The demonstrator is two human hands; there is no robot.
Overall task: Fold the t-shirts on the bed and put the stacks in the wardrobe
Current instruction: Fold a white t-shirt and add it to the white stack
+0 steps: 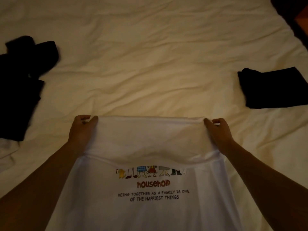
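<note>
White t-shirt [150, 142] fold hides its print's [152, 184] top.

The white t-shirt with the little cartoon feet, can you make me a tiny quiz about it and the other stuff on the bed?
1. True or false: both hands pinch the white t-shirt at its folded edge.
2. Which dark pile looks neatly folded? A: the folded dark stack at right. B: the loose dark clothes at left.
3. Fill in: the big orange word printed on the shirt is ____.

Key:
1. True: the left hand and right hand each grip one corner.
2. A.
3. household.
</note>
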